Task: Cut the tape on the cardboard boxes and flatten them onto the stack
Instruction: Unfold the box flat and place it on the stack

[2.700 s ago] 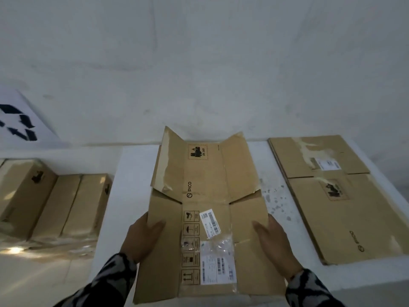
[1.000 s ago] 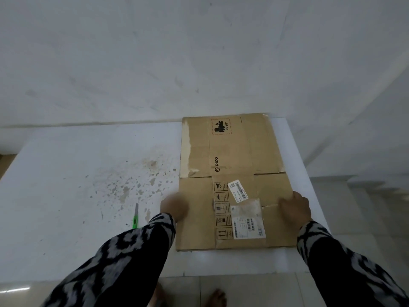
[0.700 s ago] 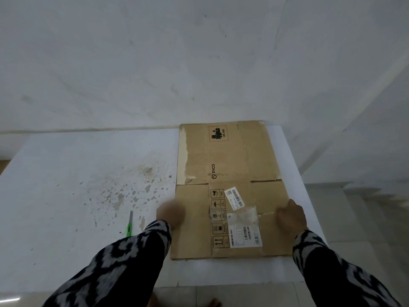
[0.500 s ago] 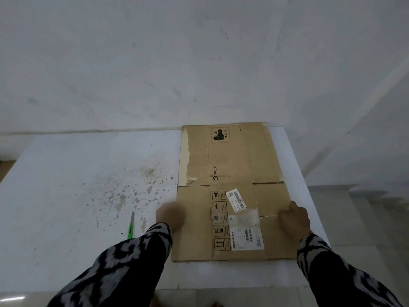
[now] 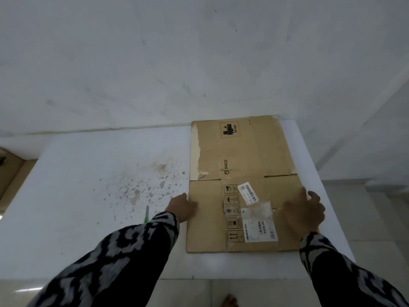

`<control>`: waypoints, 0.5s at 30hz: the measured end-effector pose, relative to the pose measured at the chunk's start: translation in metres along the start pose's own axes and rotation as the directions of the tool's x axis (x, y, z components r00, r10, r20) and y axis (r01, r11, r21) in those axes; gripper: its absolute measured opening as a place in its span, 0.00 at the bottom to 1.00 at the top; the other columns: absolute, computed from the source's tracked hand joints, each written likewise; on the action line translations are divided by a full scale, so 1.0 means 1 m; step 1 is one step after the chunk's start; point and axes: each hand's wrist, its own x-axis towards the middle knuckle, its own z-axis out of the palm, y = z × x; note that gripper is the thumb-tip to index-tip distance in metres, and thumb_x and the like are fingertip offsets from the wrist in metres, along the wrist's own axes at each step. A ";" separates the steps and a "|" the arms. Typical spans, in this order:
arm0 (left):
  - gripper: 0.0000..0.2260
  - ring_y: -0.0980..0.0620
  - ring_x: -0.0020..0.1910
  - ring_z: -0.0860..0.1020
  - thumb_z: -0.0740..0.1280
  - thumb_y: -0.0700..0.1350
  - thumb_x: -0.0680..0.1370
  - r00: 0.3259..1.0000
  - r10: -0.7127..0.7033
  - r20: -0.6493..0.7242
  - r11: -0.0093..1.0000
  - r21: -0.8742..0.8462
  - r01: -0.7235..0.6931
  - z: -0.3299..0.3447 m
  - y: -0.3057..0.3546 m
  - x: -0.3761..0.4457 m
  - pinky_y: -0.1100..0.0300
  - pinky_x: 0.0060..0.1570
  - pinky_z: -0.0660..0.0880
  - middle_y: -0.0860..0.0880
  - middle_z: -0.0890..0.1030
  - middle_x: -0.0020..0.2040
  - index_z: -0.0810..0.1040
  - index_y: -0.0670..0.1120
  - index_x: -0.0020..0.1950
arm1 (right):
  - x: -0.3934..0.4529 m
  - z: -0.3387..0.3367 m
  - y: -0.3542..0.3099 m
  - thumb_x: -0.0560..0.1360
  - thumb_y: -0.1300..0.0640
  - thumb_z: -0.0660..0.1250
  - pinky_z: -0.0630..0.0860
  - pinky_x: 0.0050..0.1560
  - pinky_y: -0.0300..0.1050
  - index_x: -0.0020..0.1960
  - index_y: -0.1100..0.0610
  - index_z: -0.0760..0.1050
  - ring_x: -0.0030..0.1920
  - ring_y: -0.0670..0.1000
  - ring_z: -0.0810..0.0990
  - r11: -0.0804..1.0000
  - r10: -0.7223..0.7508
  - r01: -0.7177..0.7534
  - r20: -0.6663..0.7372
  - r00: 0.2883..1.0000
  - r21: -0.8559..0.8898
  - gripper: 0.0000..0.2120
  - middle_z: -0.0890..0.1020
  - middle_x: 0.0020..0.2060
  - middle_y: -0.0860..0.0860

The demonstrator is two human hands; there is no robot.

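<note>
A bare, plainly finished room used for packing or sorting work rather than a furnished home or office: a scuffed, unpainted-looking white wall point(image 5: 177, 63) rises behind a white slab table point(image 5: 77, 185) stained with brown speckles; pale glossy floor tiles point(image 5: 365, 218) lie below. A flattened shipping carton point(image 5: 241, 151) with barcode labels lies on the table.

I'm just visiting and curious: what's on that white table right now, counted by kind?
Flattened brown cardboard box, top of the stack: 1 in view
White labels stuck on it: 2
Green-handled cutter, partly hidden by the sleeve: 1
Hands on the cardboard, left hand and right hand: 2
Total: 6
</note>
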 end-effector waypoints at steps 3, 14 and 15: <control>0.22 0.48 0.70 0.70 0.60 0.53 0.83 0.993 0.110 -0.040 0.992 -0.063 -0.112 -0.011 -0.020 -0.022 0.58 0.67 0.65 0.46 0.72 0.72 0.67 0.43 0.75 | -0.039 0.000 -0.023 0.80 0.57 0.62 0.75 0.53 0.44 0.69 0.56 0.73 0.55 0.56 0.78 0.953 -0.235 0.226 0.019 0.972 0.201 0.17 0.77 0.61 0.56; 0.10 0.61 0.51 0.79 0.63 0.51 0.82 0.976 0.199 -0.091 0.931 -0.294 -0.217 -0.068 -0.250 -0.089 0.61 0.61 0.73 0.62 0.80 0.53 0.81 0.56 0.59 | -0.250 0.112 -0.162 0.82 0.55 0.62 0.74 0.38 0.33 0.54 0.44 0.78 0.46 0.45 0.82 0.851 -0.448 0.265 0.364 0.816 0.453 0.08 0.83 0.47 0.42; 0.09 0.60 0.51 0.79 0.63 0.51 0.82 0.973 0.201 -0.117 0.920 -0.320 -0.228 -0.079 -0.279 -0.095 0.61 0.60 0.73 0.62 0.81 0.53 0.81 0.56 0.59 | -0.272 0.128 -0.179 0.82 0.54 0.62 0.73 0.39 0.33 0.55 0.44 0.78 0.46 0.44 0.82 0.848 -0.463 0.275 0.377 0.802 0.454 0.08 0.83 0.47 0.42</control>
